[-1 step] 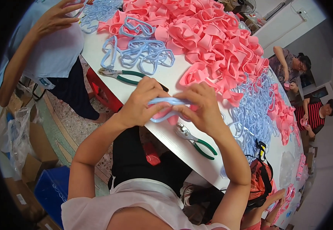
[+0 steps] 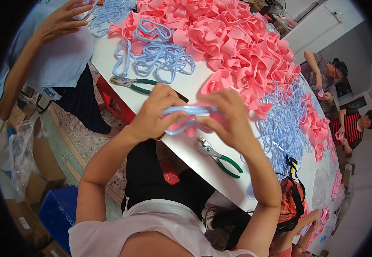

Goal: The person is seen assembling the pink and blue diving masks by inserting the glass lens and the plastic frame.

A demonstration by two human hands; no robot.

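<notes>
Between my two hands I hold a light-blue loop [image 2: 190,110] together with a pink soft piece, above the near edge of the table. My left hand [image 2: 158,112] pinches its left end with the thumb underneath. My right hand [image 2: 228,118] grips the other end and is slightly smeared by motion. Pliers with green handles [image 2: 216,157] lie on the table just below my right hand. A second pair of green-handled pliers [image 2: 136,83] lies beyond my left hand, partly behind it.
A large heap of pink pieces [image 2: 233,43] covers the far table [image 2: 186,154]. Blue loops [image 2: 162,58] lie at the left, and a tangle of them [image 2: 286,124] to the right. A co-worker's hand [image 2: 63,21] is at far left. A red-and-black bag [image 2: 291,199] hangs at the right edge.
My right hand has shifted slightly right and its fingers have moved. The blue loop between my hands looks a little more stretched.
</notes>
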